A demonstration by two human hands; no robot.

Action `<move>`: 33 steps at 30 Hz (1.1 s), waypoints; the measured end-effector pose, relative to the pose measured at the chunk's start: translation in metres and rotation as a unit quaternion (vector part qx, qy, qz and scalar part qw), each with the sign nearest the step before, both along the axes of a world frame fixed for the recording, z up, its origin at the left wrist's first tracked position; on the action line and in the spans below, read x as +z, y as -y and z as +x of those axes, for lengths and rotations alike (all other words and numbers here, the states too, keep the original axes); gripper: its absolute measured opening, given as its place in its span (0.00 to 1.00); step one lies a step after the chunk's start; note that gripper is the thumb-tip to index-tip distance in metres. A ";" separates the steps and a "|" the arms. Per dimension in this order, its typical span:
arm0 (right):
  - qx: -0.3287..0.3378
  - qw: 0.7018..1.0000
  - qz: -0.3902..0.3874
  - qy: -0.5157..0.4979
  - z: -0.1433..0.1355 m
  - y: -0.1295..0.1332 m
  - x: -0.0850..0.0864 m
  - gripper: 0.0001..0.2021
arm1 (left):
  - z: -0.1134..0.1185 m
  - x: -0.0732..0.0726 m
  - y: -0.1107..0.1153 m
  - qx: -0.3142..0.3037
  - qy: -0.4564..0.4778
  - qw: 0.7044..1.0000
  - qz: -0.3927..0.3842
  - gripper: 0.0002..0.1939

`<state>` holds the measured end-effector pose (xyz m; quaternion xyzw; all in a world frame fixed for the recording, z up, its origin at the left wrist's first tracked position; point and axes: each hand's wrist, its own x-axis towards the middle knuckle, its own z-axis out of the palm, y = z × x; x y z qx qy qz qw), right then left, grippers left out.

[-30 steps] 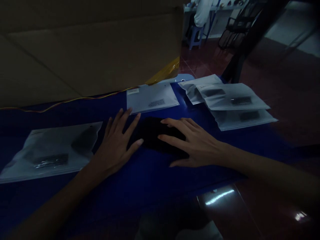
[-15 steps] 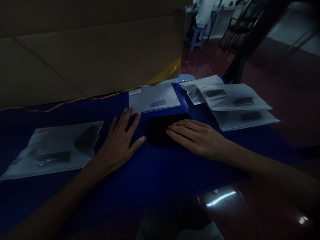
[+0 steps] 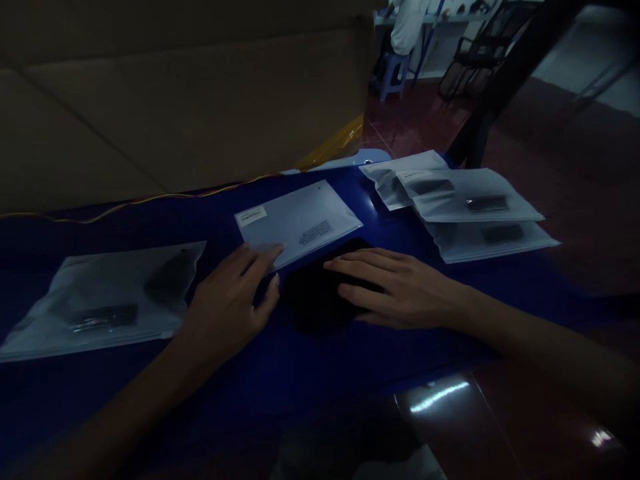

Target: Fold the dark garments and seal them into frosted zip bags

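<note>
My left hand (image 3: 233, 290) is at the near left corner of a flat whitish plastic bag (image 3: 305, 217) with a label and printed text. Its fingers bend over the bag's near edge, with the thumb just below that edge. My right hand (image 3: 395, 287) lies on a flat black item (image 3: 313, 297), fingers spread and not wrapped round it. The black item lies on the blue tabletop (image 3: 280, 380), directly in front of the bag; its kind is too dark to make out.
A filled whitish bag (image 3: 115, 293) lies at the left, and several more form a pile (image 3: 475, 200) at the right. Behind stands a large cardboard box (image 3: 190, 113), with thin wires (image 3: 200, 194) along its base. Farther back, a person (image 3: 404, 30) sits on a blue stool (image 3: 394, 73).
The middle bag has turned and slid toward me with my left hand, whose fingers have bent. The black item has shifted slightly nearer, and my right hand's fingers have spread on it.
</note>
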<state>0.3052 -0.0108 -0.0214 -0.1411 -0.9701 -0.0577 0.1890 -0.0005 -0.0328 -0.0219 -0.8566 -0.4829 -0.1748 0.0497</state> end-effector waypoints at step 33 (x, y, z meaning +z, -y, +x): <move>-0.024 0.994 0.107 -0.020 -0.006 0.003 0.001 0.15 | -0.009 -0.003 0.001 -0.024 -0.053 0.982 0.178 0.10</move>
